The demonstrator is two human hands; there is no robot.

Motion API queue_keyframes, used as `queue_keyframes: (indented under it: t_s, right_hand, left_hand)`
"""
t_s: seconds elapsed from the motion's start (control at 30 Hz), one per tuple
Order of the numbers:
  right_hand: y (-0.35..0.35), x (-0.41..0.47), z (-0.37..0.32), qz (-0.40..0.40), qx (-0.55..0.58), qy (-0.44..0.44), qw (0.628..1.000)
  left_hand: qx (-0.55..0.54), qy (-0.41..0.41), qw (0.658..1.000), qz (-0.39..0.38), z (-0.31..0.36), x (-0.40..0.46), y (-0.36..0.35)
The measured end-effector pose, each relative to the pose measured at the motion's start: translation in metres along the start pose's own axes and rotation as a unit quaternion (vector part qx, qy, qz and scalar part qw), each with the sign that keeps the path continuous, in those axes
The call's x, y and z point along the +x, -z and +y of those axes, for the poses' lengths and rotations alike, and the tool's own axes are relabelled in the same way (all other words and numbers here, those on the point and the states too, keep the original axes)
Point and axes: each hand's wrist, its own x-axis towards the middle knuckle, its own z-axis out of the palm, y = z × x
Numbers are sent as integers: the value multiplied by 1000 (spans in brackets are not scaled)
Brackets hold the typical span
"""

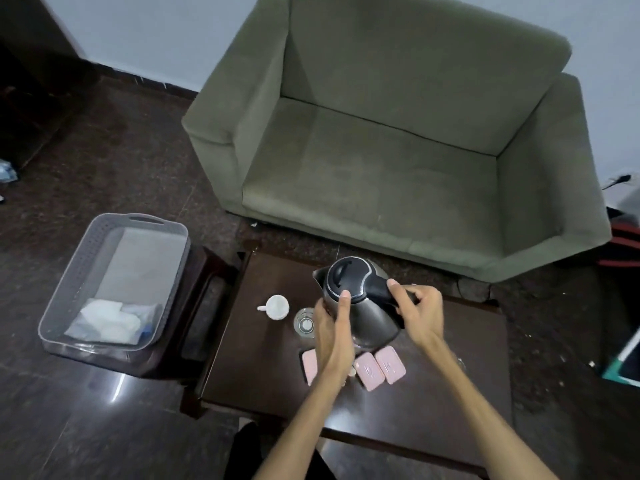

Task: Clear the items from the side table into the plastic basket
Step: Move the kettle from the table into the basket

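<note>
Both hands, reaching in nearest the lens, are gripping the steel electric kettle (375, 322). The right hand (420, 317) is wrapping its black handle, and the left hand (332, 329) is cupping its smooth body. The kettle is sitting upright over the middle of the side table (263, 379) (possibly holding water, so heavy and slippery). The handle is offering the surest hold. Well left of the kettle, the plastic basket (81, 271) is lying ready.

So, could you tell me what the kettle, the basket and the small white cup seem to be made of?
The kettle: body looks like brushed stainless steel, grey with a dull sheen; lid and handle probably black plastic, matte. The basket: grey moulded plastic, its walls perforated in rows. The cup: likely glazed ceramic, white and opaque, though white plastic can't be excluded.
</note>
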Motion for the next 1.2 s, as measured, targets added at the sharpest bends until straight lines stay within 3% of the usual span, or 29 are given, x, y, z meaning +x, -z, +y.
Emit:
queue_keyframes:
  t_s: [0.23, 0.67, 1.2]
  right_hand:
    - [19, -17, 36, -46, -133, 11, 990]
    - [-39, -13, 53, -107, -274, -11, 956]
    - [-76, 5, 30, -137, -368, 24, 919]
  left_hand:
    - [-71, 75, 994, -39, -59, -7, -26]
    - [-112, 175, 978, -31, -131, 39, -14]
    - [-164, 246, 955, -23, -142, 70, -10]
